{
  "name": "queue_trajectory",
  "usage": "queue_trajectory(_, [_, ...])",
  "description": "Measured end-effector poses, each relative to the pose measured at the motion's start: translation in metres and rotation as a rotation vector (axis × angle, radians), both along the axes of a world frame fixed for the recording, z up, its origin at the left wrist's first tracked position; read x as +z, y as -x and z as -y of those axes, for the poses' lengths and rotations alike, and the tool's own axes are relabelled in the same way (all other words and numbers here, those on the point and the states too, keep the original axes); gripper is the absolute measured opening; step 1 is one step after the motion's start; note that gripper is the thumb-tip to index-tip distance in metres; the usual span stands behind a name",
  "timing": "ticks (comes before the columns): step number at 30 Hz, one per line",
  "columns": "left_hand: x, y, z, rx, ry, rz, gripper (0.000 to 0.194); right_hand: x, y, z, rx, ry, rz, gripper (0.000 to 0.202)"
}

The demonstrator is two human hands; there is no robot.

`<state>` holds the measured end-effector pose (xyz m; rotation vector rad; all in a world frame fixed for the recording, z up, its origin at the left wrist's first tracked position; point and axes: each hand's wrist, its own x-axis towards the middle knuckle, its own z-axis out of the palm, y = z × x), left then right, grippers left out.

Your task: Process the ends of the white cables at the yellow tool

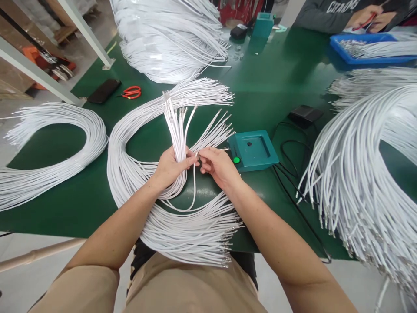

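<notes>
My left hand point(174, 167) is closed round a bundle of white cables point(176, 130), whose metal-tipped ends stick up above the fist. The fingertips of my right hand point(215, 163) pinch the end of a single white cable point(194, 187) right beside my left thumb. That cable loops down below my hands. Under and around them lies a large curved coil of white cables point(119, 165), its loose ends pointing right. Just right of my right hand sits a small teal device point(252, 150) with a green button point(236, 160).
More white cables lie in a coil at left point(78, 121), a tall stack at back point(169, 39) and a big pile at right point(352, 174). Red-handled scissors point(131, 92) lie near a dark phone point(104, 91). A co-worker's hands point(371, 19) are behind a blue tray point(358, 58).
</notes>
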<state>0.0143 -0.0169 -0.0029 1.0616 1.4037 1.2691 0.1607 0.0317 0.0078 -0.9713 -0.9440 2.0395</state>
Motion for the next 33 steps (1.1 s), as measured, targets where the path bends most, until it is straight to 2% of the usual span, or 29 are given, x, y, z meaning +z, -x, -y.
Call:
queue_trajectory(3, [0.000, -0.001, 0.000, -0.004, 0.007, -0.006, 0.037, 0.001, 0.000, 0.001, -0.016, -0.027, 0.025, 0.010])
queue_trajectory(7, [0.000, -0.001, 0.000, -0.025, 0.005, -0.001, 0.038, 0.005, 0.000, 0.003, -0.023, -0.182, 0.041, 0.035])
queue_trajectory(12, [0.001, -0.002, 0.001, -0.052, -0.007, 0.007, 0.036, 0.009, -0.002, 0.004, -0.008, -0.307, 0.076, 0.013])
queue_trajectory(20, [0.001, 0.000, 0.001, -0.072, -0.046, 0.142, 0.034, 0.001, -0.006, -0.002, -0.005, -0.422, 0.190, 0.016])
queue_trajectory(22, [0.001, 0.000, 0.001, -0.068, -0.049, 0.198, 0.036, -0.003, -0.005, -0.002, -0.015, -0.524, 0.268, 0.015])
queue_trajectory(27, [0.000, 0.003, -0.001, -0.128, 0.007, 0.325, 0.055, -0.006, -0.005, 0.003, -0.086, -1.027, 0.593, 0.017])
queue_trajectory(29, [0.001, 0.004, -0.001, -0.148, 0.067, 0.370, 0.054, -0.005, -0.006, 0.004, -0.076, -1.136, 0.643, 0.018])
queue_trajectory(31, [0.002, 0.005, -0.001, -0.151, 0.107, 0.397, 0.050, -0.005, -0.007, 0.004, -0.058, -1.141, 0.629, 0.020])
queue_trajectory(33, [0.003, 0.006, -0.001, -0.149, 0.113, 0.395, 0.048, -0.004, -0.007, 0.003, -0.046, -1.038, 0.578, 0.019])
